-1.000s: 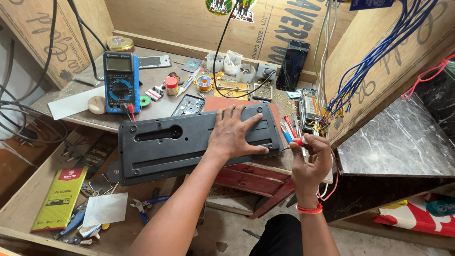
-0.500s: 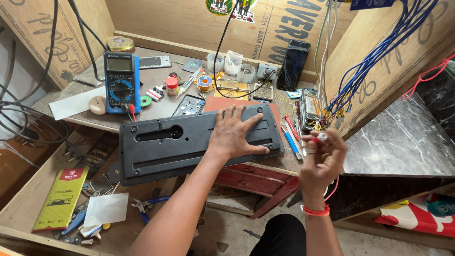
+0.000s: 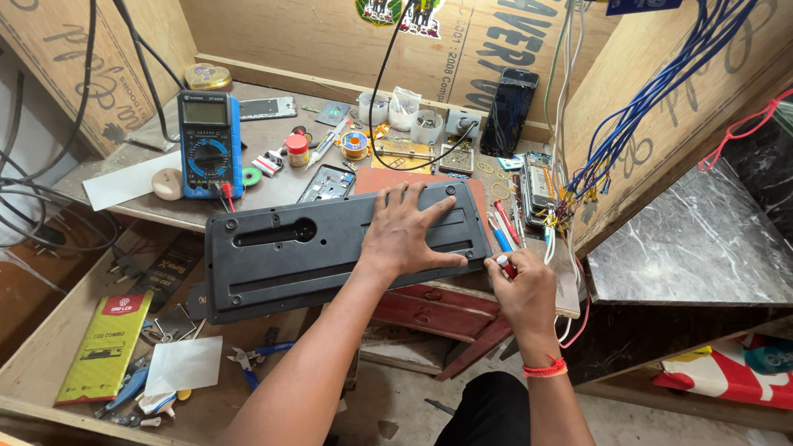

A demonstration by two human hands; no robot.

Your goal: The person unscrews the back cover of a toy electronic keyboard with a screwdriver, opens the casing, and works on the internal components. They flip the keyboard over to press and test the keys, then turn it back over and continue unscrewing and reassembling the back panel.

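Left hand: the left hand [image 3: 406, 231] lies palm down, fingers spread wide and flat, pressing on the right half of the black plastic panel [image 3: 330, 248]; it grips nothing, only rests on the surface.
Right hand: the right hand [image 3: 520, 289] is curled into a loose fist around a small red-and-white screwdriver [image 3: 505, 265], whose top end shows between thumb and forefinger; the hand sits just off the panel's lower right corner.
Panel: long, dark, with slots and screw holes; it lies across the front edge of the wooden bench [image 3: 132, 194], its left end overhanging well to the left of the left hand.
Wrist: an orange-red band [image 3: 545, 368] circles the right wrist.
Beyond the left hand: a phone circuit frame [image 3: 328, 183] just past the panel's far edge, a spool of solder wick [image 3: 354, 144] and a small red-capped pot [image 3: 296, 149] farther back.
Far left of the left hand: a blue-cased multimeter [image 3: 209, 142] lying flat on the bench.
Beyond the right hand: loose pens and tools [image 3: 504, 227] beside the panel's right end, then a bundle of blue wires [image 3: 644, 116] hanging down the side wall.
Back wall: a dark phone [image 3: 509, 111] leans upright, well away from both hands.
Below the left forearm: a green packet [image 3: 106, 347] and blue-handled pliers [image 3: 252, 362] on the lower shelf.
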